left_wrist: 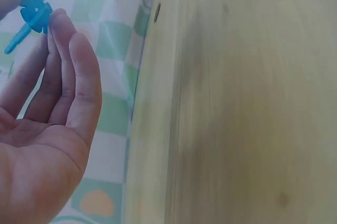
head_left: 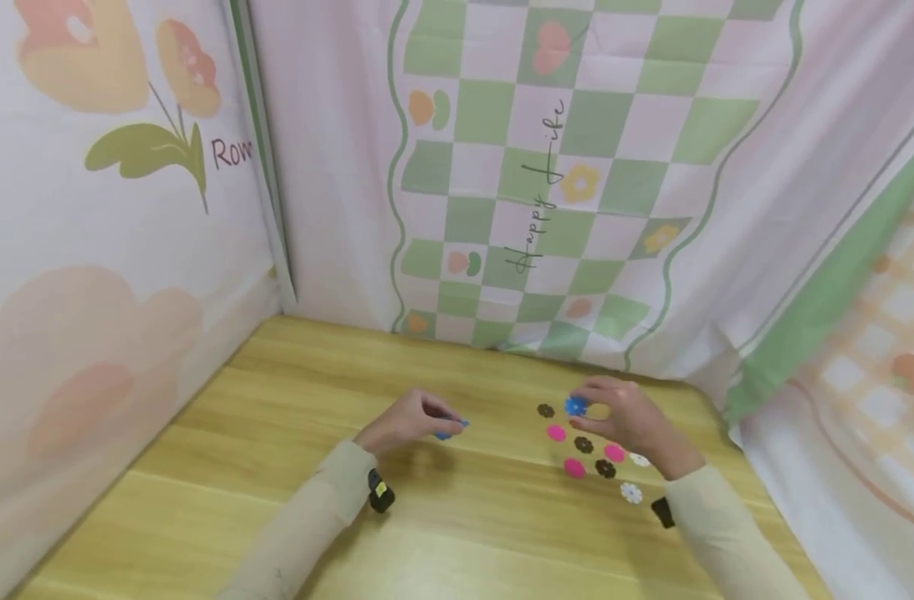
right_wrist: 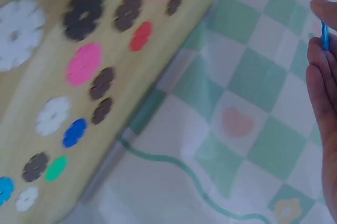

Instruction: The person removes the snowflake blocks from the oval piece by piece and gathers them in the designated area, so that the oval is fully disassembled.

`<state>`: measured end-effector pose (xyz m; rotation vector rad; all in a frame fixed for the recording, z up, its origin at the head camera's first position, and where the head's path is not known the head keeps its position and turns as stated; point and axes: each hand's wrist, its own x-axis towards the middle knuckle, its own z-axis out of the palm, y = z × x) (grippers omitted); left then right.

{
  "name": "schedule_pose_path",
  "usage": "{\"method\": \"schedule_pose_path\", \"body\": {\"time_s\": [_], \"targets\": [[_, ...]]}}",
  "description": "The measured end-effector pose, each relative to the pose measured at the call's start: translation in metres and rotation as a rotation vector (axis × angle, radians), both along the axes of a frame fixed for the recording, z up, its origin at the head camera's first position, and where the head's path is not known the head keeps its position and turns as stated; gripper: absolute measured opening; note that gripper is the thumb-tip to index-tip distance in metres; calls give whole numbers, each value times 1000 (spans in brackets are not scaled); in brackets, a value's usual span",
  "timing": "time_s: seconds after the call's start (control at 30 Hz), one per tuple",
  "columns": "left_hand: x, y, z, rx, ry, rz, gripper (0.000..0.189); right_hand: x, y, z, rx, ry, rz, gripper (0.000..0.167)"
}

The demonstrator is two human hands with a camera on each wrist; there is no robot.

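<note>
My left hand point(head_left: 412, 421) pinches a small piece of joined blue notched discs point(left_wrist: 36, 16) between thumb and fingertips, above the middle of the table. In the left wrist view one disc is set crosswise into another. My right hand point(head_left: 631, 418) holds a single blue notched disc point(head_left: 575, 406) between thumb and fingers, raised over the loose discs. The right wrist view shows this disc edge-on, a thin blue strip point(right_wrist: 325, 37). Below the right hand lie brown discs point(head_left: 583, 445), pink discs point(head_left: 574, 467) and white discs point(head_left: 631, 493), partly hidden by it.
More loose discs show in the right wrist view: a red one point(right_wrist: 140, 36), a blue one point(right_wrist: 75, 132) and a green one point(right_wrist: 56, 168). A checked cloth curtain point(head_left: 531, 208) hangs behind the wooden table point(head_left: 202, 467). Cloth also hangs at both sides.
</note>
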<state>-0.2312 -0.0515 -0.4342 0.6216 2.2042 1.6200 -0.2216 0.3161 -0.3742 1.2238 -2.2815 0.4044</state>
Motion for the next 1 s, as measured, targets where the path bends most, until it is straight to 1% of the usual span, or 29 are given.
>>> {"method": "schedule_pose_path", "body": {"time_s": [0.1,0.13,0.2,0.23,0.3,0.37,0.47,0.57,0.63,0.77,0.87,0.93,1.0], "targets": [[-1,-5,2,10,26,-7,23,0,7,-8,57,-257,-71,30],[-1,-4,3,15,38,-13,23,0,6,-12,77,-345,-94,28],[0,-2,6,18,57,-30,24,-2,1,-22,92,-490,-124,26],[1,0,7,17,67,-38,24,-3,-1,-27,94,-538,-138,27],[2,4,9,15,79,-51,24,-4,-4,-37,93,-605,-163,27],[3,7,9,13,83,-57,24,-5,-7,-46,89,-635,-171,27],[3,8,7,15,86,-70,21,-7,-7,-57,97,-619,-163,24],[3,7,4,6,92,-90,18,-8,-7,-63,118,-597,-143,22],[3,6,3,-3,99,-101,17,-9,-6,-66,128,-592,-144,22],[2,4,-1,-18,104,-96,18,-10,-7,-67,141,-602,-149,22],[3,3,-4,-17,95,-96,18,-11,-8,-66,149,-623,-153,24],[3,2,-5,-9,89,-101,20,-10,-9,-62,150,-637,-170,27],[3,2,-4,-5,83,-107,22,-9,-11,-57,155,-625,-174,29]]}}
